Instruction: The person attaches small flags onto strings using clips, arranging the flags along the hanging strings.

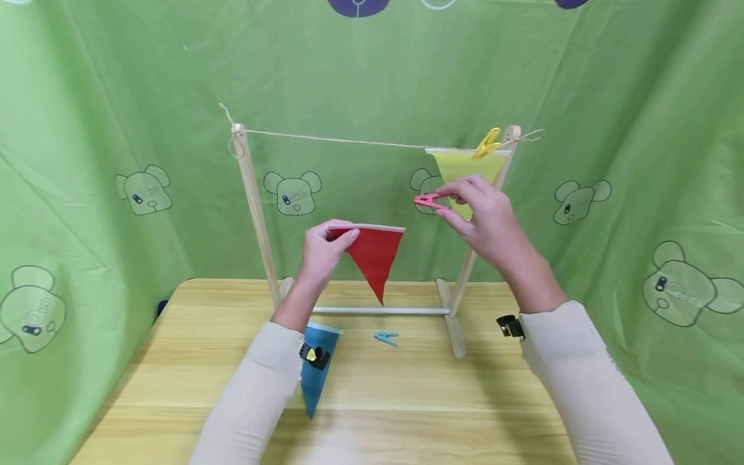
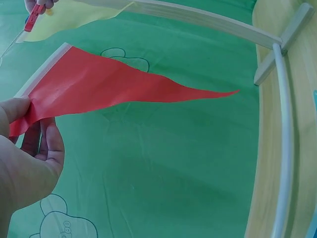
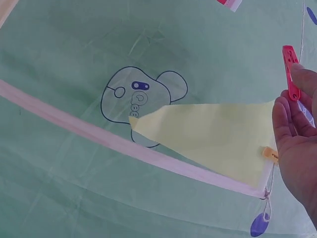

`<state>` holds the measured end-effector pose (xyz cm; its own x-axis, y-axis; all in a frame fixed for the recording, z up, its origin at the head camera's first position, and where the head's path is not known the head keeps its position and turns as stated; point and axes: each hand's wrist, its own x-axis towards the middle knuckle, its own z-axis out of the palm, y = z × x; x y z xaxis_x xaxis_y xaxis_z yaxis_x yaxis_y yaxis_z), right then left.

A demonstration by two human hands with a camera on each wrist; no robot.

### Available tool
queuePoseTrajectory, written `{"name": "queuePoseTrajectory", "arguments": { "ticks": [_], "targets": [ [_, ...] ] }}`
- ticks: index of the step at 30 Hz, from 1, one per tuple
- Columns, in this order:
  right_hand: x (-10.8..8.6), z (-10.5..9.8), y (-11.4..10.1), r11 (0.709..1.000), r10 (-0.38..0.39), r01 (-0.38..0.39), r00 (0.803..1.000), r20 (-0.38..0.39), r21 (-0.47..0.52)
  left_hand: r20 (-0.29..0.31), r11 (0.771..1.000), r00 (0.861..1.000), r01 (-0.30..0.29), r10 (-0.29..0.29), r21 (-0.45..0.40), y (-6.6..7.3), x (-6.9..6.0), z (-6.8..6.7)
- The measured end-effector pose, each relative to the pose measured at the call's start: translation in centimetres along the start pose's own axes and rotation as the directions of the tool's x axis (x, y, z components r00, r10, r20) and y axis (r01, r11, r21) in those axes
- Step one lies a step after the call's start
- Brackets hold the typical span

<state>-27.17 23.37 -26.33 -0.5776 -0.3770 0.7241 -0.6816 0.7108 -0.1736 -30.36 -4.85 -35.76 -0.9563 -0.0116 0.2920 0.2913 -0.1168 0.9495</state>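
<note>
My left hand [image 1: 323,253] pinches a red triangular pennant [image 1: 376,255] by the left end of its white top edge, so its tip hangs down. In the left wrist view the pennant [image 2: 109,84] spreads out from between thumb and fingers. My right hand [image 1: 485,216] pinches a pink clothespin [image 1: 429,201] by its handle ends, in front of a yellow pennant [image 1: 465,166]. That pennant hangs from a string [image 1: 349,140], held near its right corner by a yellow clothespin [image 1: 487,143]. The red pennant is below the string and apart from it.
Two wooden posts [image 1: 256,206] carry the string, joined low down by a white rod [image 1: 378,310]. A blue pennant [image 1: 316,374], partly behind my left wrist, and a blue clothespin [image 1: 386,338] lie on the wooden table [image 1: 442,413]. Green printed cloth [image 1: 360,71] surrounds it.
</note>
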Motion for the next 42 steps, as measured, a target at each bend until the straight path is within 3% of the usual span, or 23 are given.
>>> {"name": "queuePoseTrajectory", "arguments": {
  "ticks": [6,25,33,42],
  "targets": [
    [0.9,-0.6,-0.3,1.0,-0.023,0.023,1.0,0.013,-0.008,-0.007,0.999,0.999,-0.035,0.035,-0.017,0.9,0.7,0.1],
    [3.4,-2.5,-1.1,0.993,-0.079,0.085,0.994,0.073,-0.086,-0.01,0.999,0.999,-0.033,0.032,-0.043,2.7,1.9,0.9],
    [4.4,-2.9,-1.2,0.986,-0.136,0.14,0.989,0.048,-0.092,-0.018,0.997,0.998,-0.06,0.059,-0.056,3.9,2.7,1.5],
    [5.4,-3.7,-1.4,0.984,-0.132,0.139,0.989,0.071,-0.109,-0.02,0.995,0.998,-0.053,0.051,-0.082,4.6,3.5,1.6]
  ]
}}
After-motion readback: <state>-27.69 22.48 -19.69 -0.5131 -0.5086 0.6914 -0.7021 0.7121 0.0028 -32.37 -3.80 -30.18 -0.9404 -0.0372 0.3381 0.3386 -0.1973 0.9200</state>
